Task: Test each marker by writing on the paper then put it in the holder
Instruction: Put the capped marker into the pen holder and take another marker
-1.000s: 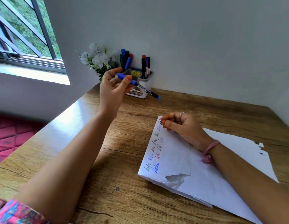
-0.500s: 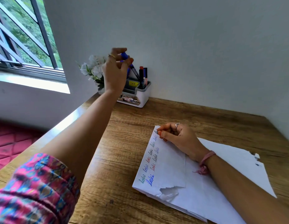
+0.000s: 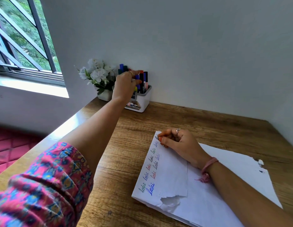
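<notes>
A white holder (image 3: 145,99) stands at the back of the wooden table against the wall, with several markers upright in it. My left hand (image 3: 125,86) reaches over the holder, its fingertips pinching a blue marker (image 3: 137,81) that stands upright in the front compartment. Torn white paper (image 3: 172,176) lies on the table at the right, with rows of a handwritten word in green, red, blue and black along its left side. My right hand (image 3: 178,143) rests curled on the paper's top corner, fingers closed; no marker shows in it.
A small white pot of white flowers (image 3: 98,76) stands just left of the holder, close to my left hand. The wall runs right behind both. A barred window (image 3: 24,46) and its sill lie to the left. The table's left edge (image 3: 63,128) drops to a pink quilted surface.
My left hand carried the blue marker from above the table to the holder, turned it upright and lowered it in. My right hand stayed on the paper.
</notes>
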